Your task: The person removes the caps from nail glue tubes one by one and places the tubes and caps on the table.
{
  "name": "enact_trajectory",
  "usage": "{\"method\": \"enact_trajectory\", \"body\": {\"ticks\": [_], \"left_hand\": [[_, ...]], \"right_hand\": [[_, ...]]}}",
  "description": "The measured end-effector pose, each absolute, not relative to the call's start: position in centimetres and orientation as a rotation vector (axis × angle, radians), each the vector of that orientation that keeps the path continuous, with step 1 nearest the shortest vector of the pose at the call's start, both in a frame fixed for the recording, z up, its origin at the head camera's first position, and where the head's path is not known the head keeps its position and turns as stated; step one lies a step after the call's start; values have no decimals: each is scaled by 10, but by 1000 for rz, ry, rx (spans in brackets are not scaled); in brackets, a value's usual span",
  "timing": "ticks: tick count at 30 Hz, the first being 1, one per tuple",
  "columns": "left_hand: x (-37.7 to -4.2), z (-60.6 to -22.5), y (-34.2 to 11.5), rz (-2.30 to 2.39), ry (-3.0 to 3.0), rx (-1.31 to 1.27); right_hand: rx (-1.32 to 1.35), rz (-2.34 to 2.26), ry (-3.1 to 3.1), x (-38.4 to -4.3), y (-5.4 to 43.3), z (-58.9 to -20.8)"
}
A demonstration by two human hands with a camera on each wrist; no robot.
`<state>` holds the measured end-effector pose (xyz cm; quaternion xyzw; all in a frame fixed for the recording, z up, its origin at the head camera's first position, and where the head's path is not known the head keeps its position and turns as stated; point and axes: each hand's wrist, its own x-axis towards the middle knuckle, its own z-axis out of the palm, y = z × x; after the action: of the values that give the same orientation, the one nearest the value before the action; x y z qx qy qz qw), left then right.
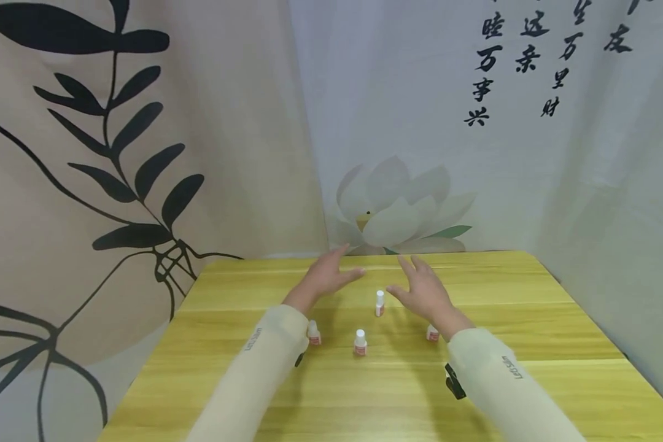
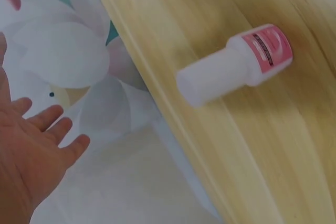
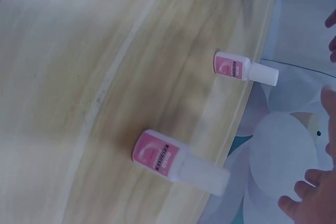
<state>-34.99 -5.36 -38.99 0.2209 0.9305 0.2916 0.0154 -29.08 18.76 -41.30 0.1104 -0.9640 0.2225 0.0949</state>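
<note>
Both hands hover over the far half of the table, holding nothing. My left hand has its fingers extended and thumb spread; its palm also shows in the left wrist view. Facing it, my right hand has its fingers spread apart. Small white-capped bottles with pink labels stand upright below: one bottle between the hands, another bottle nearer the front. A third bottle is beside the left cuff. By the right wrist, a bottle is partly hidden, its cap covered by the arm.
The wooden table has its far edge close to a curtain printed with leaves, a lotus and black characters. A black strap sits at the right sleeve. More curtain hangs along the right side.
</note>
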Motion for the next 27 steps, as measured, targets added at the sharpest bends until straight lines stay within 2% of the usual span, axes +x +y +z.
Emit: {"method": "enact_trajectory", "body": {"ticks": [27], "left_hand": [[-356, -411, -22, 1049, 2696, 652]], "right_hand": [[139, 1047, -2933, -298, 179, -442]]}}
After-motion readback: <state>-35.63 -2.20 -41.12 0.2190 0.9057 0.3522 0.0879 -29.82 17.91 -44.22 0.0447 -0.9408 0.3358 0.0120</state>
